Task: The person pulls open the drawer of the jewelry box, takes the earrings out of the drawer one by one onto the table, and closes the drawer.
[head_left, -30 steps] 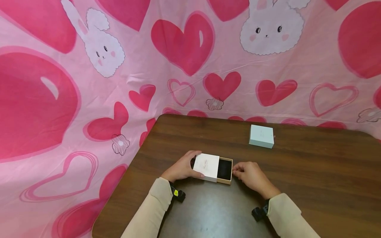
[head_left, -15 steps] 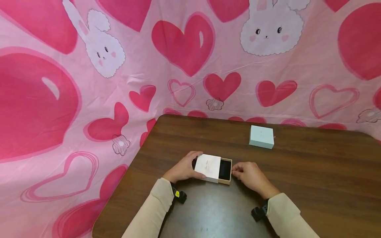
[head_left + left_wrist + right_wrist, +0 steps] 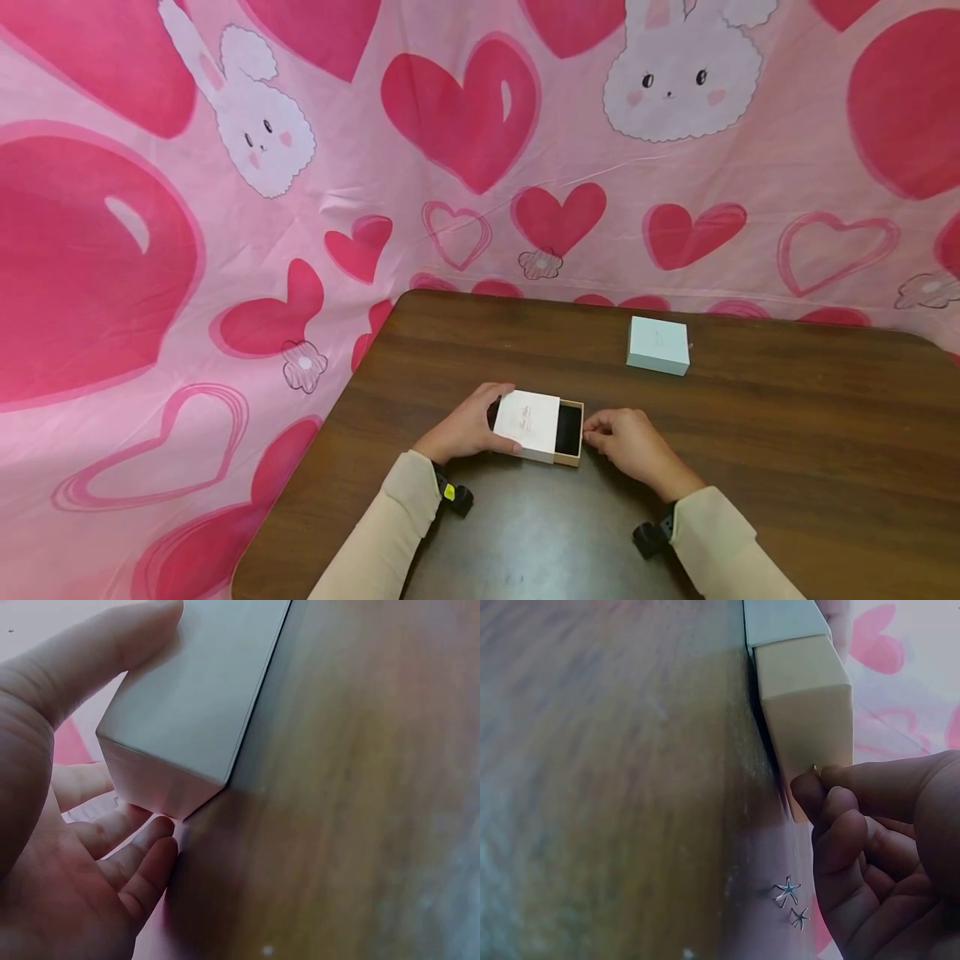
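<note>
On the wooden table [image 3: 787,433], the left hand [image 3: 467,427] is gripping the white box sleeve [image 3: 527,423] across its width, apparently to steady it, while the right hand [image 3: 628,440] is pinching the partly exposed tray [image 3: 810,724] at its end.

The white sleeve [image 3: 527,426] and pale box [image 3: 657,344] bear unreadably small lettering.

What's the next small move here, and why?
Probably slide the tray further into the white sleeve: its exposed part has narrowed since earlier, the left hand grips the sleeve, and the right hand pinches at the tray's outer end.
</note>
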Demonstrator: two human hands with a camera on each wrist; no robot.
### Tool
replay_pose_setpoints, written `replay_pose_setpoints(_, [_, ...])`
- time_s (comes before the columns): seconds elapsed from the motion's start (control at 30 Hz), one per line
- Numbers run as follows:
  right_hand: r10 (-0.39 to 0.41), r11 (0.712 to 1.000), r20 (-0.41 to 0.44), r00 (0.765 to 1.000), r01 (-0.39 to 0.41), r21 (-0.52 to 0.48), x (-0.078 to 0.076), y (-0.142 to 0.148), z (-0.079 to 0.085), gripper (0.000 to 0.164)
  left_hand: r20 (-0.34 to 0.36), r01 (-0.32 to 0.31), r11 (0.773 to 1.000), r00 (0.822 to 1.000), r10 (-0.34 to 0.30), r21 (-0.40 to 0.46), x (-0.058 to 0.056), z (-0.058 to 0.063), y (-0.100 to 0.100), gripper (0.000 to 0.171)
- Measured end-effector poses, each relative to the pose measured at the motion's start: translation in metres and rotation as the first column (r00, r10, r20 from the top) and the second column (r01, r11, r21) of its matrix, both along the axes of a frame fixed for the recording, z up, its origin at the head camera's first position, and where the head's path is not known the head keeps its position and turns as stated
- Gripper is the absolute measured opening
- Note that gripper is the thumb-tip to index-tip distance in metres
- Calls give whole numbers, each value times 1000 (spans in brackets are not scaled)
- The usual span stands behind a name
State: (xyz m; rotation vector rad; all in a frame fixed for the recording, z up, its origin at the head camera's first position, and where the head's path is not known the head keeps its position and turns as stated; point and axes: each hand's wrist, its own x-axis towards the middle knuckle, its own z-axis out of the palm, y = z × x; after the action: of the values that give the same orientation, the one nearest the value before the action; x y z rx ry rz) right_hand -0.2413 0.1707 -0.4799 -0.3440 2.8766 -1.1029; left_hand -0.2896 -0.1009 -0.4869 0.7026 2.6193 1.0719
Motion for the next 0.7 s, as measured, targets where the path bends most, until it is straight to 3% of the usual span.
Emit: replay_pose_setpoints(0.7, [-8,1000,16,1000,8,11,-1,-2,0,5,-29,20,1000,999,-20,-13,8,3,10,104])
